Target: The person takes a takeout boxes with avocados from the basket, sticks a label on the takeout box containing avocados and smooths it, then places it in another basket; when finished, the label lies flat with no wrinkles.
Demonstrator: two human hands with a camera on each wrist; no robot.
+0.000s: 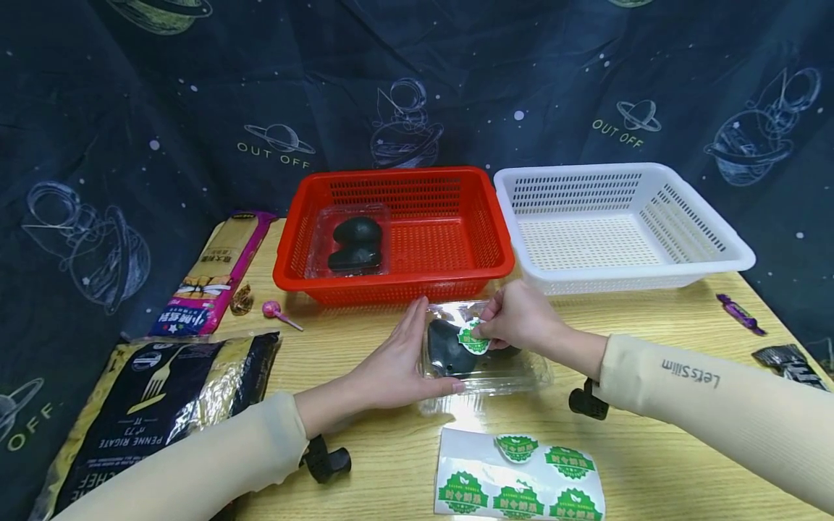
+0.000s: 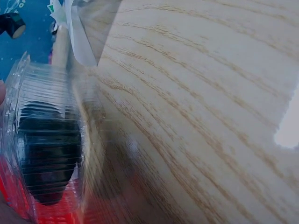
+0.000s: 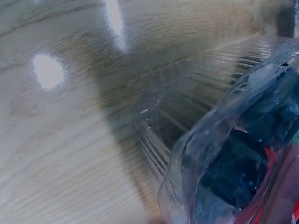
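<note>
A clear plastic clamshell box (image 1: 515, 382) with dark avocados (image 1: 448, 349) inside rests on the table in front of the red basket. My left hand (image 1: 399, 365) lies against the box's left side, fingers straight and thumb along the front edge. On the lid, my right hand (image 1: 524, 317) pinches the edge of a round green-and-white sticker (image 1: 473, 339) between thumb and fingers. The ribbed box wall (image 2: 46, 84) and one dark avocado (image 2: 46, 154) show in the left wrist view. Part of the right hand is outside the right wrist view, beyond the box corner (image 3: 180, 158).
Behind stand a red basket (image 1: 391, 281) holding another avocado box (image 1: 319, 242) and a white basket (image 1: 638, 275). A sticker sheet (image 1: 478, 452) lies in front. Pasta bags (image 1: 176, 391), a pink packet (image 1: 215, 271), a lollipop (image 1: 271, 310) and wrapped candies (image 1: 741, 314) lie at the sides.
</note>
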